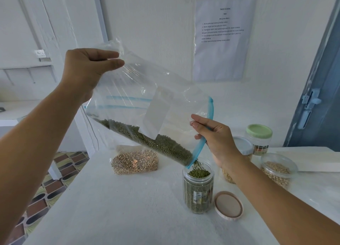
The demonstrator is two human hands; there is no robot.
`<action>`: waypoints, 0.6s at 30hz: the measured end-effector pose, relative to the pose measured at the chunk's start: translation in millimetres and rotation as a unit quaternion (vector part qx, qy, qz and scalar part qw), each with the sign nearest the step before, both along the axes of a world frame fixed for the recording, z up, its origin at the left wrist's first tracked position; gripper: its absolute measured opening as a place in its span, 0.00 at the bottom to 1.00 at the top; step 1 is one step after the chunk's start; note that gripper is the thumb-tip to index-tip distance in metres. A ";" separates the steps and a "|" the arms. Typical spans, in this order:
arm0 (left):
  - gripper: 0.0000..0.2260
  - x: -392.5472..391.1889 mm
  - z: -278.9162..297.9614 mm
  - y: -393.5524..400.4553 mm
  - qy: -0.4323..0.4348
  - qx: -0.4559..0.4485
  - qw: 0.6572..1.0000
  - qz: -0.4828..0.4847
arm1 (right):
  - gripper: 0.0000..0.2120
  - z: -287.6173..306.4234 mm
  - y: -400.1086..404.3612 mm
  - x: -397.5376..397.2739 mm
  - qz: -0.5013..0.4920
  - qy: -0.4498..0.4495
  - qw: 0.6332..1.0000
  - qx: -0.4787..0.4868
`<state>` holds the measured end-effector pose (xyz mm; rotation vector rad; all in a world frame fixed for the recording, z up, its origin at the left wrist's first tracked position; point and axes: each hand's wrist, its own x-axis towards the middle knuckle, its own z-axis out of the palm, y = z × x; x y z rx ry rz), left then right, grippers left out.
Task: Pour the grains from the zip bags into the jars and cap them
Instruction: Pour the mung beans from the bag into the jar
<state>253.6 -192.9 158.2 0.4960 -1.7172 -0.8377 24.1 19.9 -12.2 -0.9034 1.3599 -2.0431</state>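
A clear zip bag [147, 101] with a blue zip strip hangs tilted over the table, green grains gathered along its lower edge. My left hand [86, 68] pinches the bag's raised bottom corner. My right hand [215, 139] grips the blue zip edge near the mouth. Green grains stream from the bag's low corner into an open clear jar [198, 191], nearly full. The jar's pinkish lid [228, 205] lies upside down on the table just right of it.
A second bag of beige grains [135, 162] lies on the white table [110, 208] behind. At right stand a green-lidded jar [259, 138], a white-lidded jar [242, 146] and an open jar of beige grains [278, 169]. Tiled floor shows at left.
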 end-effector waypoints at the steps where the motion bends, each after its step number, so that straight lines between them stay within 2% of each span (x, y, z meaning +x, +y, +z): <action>1: 0.17 0.3 -0.1 0.1 0.000 0.000 1.000 0.000 | 0.11 0.3 -0.1 0.1 0.000 0.001 1.000 0.000; 18: 0.16 0.1 4.0 2.8 -0.003 -0.002 1.000 -0.005 | 0.11 0.1 -1.1 0.0 -0.003 0.005 1.000 -0.003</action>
